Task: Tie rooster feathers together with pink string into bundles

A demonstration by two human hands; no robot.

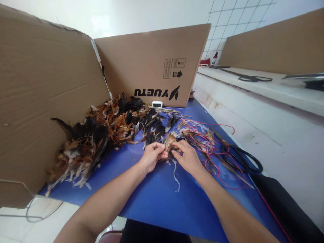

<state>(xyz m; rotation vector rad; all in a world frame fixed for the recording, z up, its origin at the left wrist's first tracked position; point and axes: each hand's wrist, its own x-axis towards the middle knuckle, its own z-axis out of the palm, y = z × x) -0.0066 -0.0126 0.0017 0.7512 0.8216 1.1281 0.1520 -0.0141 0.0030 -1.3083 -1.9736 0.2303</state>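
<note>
My left hand (pixel 153 157) is closed in a pinch on a small bunch of brown feathers (pixel 170 139) above the blue table. Opposite it, my right hand (pixel 186 157) has its thumb and index finger apart, with the fingertips at the edge of the same feathers. A strip of whitish string (pixel 175 175) trails down from below the bunch onto the table. The feathers' lower ends are partly hidden by my fingers.
A big heap of brown and black feathers (pixel 111 125) covers the left and back. Red string (pixel 215 162) lies tangled at right beside black-handled scissors (pixel 245 160). A small white digital clock (pixel 157 104) stands before the cardboard panel (pixel 149 64). The blue tabletop (pixel 157 202) ends near me.
</note>
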